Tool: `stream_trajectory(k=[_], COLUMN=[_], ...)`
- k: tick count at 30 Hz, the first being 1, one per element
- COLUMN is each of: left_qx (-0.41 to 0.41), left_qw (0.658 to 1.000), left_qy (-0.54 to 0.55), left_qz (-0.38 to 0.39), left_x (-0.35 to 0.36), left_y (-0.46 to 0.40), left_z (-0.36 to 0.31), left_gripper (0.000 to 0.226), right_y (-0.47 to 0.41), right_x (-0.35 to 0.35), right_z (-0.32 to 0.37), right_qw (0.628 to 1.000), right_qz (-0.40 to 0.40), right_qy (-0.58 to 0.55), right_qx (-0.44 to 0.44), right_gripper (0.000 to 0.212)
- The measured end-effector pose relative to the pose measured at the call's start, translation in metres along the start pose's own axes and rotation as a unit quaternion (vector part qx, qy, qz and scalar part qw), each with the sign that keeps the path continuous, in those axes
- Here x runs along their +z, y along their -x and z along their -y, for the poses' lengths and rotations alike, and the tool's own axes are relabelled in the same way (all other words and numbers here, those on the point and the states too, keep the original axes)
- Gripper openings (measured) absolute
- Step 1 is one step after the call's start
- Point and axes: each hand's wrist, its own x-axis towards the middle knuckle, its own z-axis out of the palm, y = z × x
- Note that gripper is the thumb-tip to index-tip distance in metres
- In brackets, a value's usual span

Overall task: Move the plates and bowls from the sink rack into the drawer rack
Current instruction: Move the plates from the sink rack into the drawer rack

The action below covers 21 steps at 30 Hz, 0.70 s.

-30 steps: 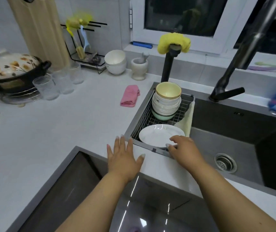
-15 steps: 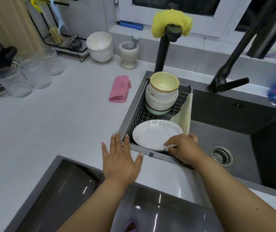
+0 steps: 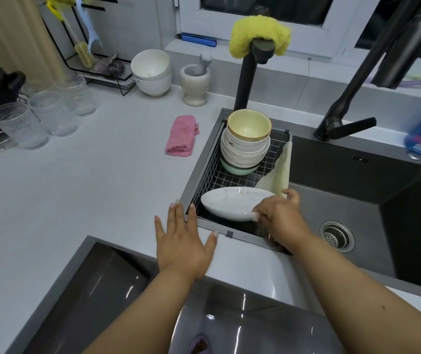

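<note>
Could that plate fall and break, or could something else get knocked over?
It might. The right hand pinches the white plate only at its near rim, with the plate tilted above the sink rack, so it could slip. The left hand lies flat on the counter, not helping. Swinging the plate back could bump the tall stack of bowls right behind it.

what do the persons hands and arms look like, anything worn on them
Both forearms are bare up to the frame edge: no sleeves, gloves, watch or rings show. The left hand has longish, pale nails; the right hand shows its back only.
</note>
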Motion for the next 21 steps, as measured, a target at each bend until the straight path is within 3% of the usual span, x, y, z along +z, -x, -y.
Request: stream_trajectory(k=[8,11,15,19,21], left_qx=[0.002,-0.019,-0.104,-0.152,-0.167], left_qw=[1.000,0.982,0.847,0.679,0.623], left_qy=[0.018,0.187,0.518,0.718,0.763], left_qz=[0.017,0.002,-0.061,0.018,0.043], left_x=[0.000,-0.011,-0.055,-0.102,-0.114], left_y=[0.000,-0.001,0.007,0.032,0.047], left_z=[0.003,0.005,-0.007,-0.029,-0.033], left_gripper=[0.090,0.075,0.059,0.039,0.033], right_y=[0.009,0.018,0.033,0.054,0.065], right_x=[-0.036,-0.064,-0.090,-0.107,-0.113], right_z=[0.019,0.029,0.037,0.049,0.058], right_qw=[0.991,0.984,0.979,0.975,0.969], right_qz=[-0.125,-0.163,-0.174,-0.169,-0.174], right_qy=[-0.001,-0.002,0.004,0.007,0.008], right_qx=[-0.054,-0.073,-0.104,-0.145,-0.176], right_gripper=[0.013,0.008,0.007,0.013,0.009])
